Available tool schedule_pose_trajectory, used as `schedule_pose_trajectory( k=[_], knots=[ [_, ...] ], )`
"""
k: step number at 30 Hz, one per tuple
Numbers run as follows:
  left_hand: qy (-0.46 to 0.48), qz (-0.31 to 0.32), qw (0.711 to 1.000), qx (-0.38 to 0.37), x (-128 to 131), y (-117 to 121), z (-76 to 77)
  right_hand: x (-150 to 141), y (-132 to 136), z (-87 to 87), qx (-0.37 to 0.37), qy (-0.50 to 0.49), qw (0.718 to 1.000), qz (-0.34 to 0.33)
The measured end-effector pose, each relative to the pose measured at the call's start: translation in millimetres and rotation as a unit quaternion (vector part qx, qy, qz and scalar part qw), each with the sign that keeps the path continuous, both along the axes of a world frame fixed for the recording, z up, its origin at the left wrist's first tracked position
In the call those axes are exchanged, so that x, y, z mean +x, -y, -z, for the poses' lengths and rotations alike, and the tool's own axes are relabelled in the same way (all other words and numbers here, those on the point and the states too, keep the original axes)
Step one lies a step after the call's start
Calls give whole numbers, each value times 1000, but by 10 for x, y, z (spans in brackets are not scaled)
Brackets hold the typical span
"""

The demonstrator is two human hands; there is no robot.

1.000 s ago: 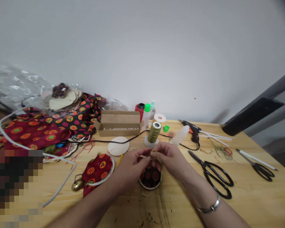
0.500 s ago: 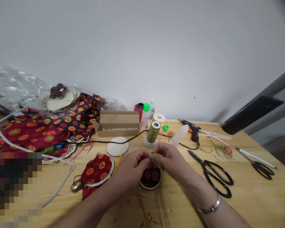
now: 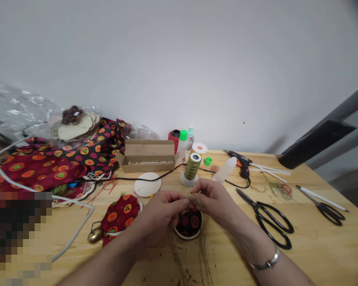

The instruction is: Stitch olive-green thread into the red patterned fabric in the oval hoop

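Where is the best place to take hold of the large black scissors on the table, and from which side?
Probably grip the large black scissors at the two handle loops near the front table edge, coming from above. They lie flat and closed, blades pointing away towards the glue gun, so the loops are nearest the right hand.

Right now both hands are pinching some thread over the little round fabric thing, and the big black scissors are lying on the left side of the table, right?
Not quite. The head view shows the scissors on the right side of the table, beyond the right hand. The rest holds: it and the left hand pinch thread over the round fabric piece.
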State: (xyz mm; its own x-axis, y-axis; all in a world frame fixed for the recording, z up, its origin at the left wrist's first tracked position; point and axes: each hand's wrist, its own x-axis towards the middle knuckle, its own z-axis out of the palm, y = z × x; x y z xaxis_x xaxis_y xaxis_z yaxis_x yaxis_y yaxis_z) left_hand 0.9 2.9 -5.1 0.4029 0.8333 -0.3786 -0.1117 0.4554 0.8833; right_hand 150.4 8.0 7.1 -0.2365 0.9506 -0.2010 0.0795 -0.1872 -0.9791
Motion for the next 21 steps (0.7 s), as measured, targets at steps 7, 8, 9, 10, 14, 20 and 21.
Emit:
schedule_pose_trajectory(
  k=[7, 8, 9, 10, 14, 20, 21],
  knots=[
    [54, -14, 998, -38, 17, 14, -9, -3, -4, 3, -3, -16, 1000, 5],
    [60, -14, 997, -45, 16, 14, -15, -5, -4, 2, -6, -20, 1000, 7],
    [68, -13, 996, -53, 14, 13, -18, -6, -4, 1, -9, -25, 1000, 9],
    [76, -11, 995, -61, 12, 12, -19, -9, -3, -1, -11, -29, 999, 10],
    [100, -2, 991, -84, 0, 3, -3, -16, 0, -10, -14, -28, 999, 17],
    [104, 0, 991, -88, -13, 5, 2, -22, 5, -20, -12, -30, 999, 20],
    [104, -2, 991, -88, -14, 8, 0, -22, 6, -19, -12, -28, 999, 21]
  ],
)
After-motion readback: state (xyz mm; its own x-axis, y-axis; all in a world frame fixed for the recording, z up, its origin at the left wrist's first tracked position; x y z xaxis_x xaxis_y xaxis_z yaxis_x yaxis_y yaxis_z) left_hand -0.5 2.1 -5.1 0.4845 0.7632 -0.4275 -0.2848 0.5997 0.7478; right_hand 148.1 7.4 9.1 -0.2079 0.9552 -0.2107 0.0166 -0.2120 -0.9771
